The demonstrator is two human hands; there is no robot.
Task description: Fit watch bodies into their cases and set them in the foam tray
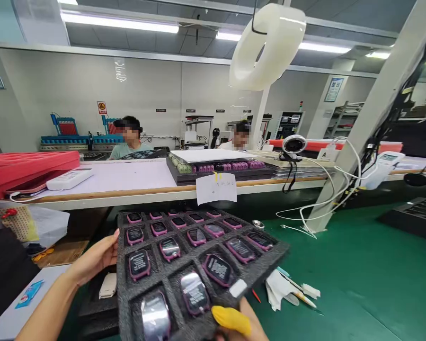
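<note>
A black foam tray (193, 258) is held up between both hands, tilted, over the bench. Purple-framed smartwatch faces (217, 269) lie in its square pockets, several with film or print on their dark screens. My left hand (104, 251) grips the tray's left edge, its fingers partly behind the rim. At the near right corner my right hand (237, 322) holds the tray, a yellow finger cot (231, 319) over the thumb, which presses beside a white label (238, 288). The undersides of both grips are hidden by the tray.
A shelf (145, 180) crosses ahead with another filled tray (222, 168) and red trays (31, 168). White cables (326, 199) hang by a slanted post (372, 113). Tissue and tools (291, 289) lie on the green bench (358, 265). Two people (128, 137) sit beyond.
</note>
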